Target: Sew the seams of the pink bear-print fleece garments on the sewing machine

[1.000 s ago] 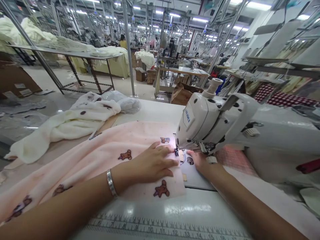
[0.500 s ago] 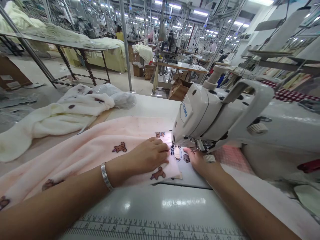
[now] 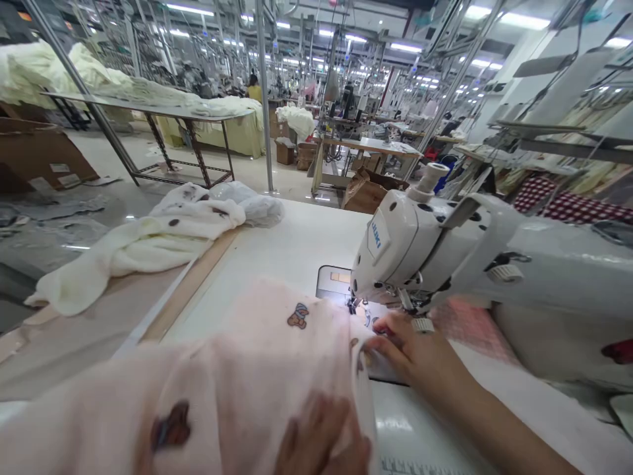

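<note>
Soft pink fabric (image 3: 257,369) with printed brown bears spreads over the sewing table and drapes toward me on the left. Its edge reaches the presser foot (image 3: 351,305) of a white JUKI sewing machine (image 3: 395,244). My left hand (image 3: 324,435) is on the fabric near the bottom of the view, its fingers smeared by motion. Just right of the presser foot, my right hand (image 3: 420,353) is closed, with the fabric's folded edge at its thumb and fingertips. The needle tip is too small to make out.
A white spotted fleece piece (image 3: 138,244) lies at the table's left, beside clear plastic (image 3: 262,204). Cardboard boxes (image 3: 44,155) stand on the floor. Thread cones (image 3: 568,86) rise at the right. A measuring scale (image 3: 410,467) runs along the front edge, partly covered by fabric.
My left hand has moved from beside the presser foot down toward me, and the fabric has shifted with it, uncovering the table behind. My right hand now holds the fabric's edge.
</note>
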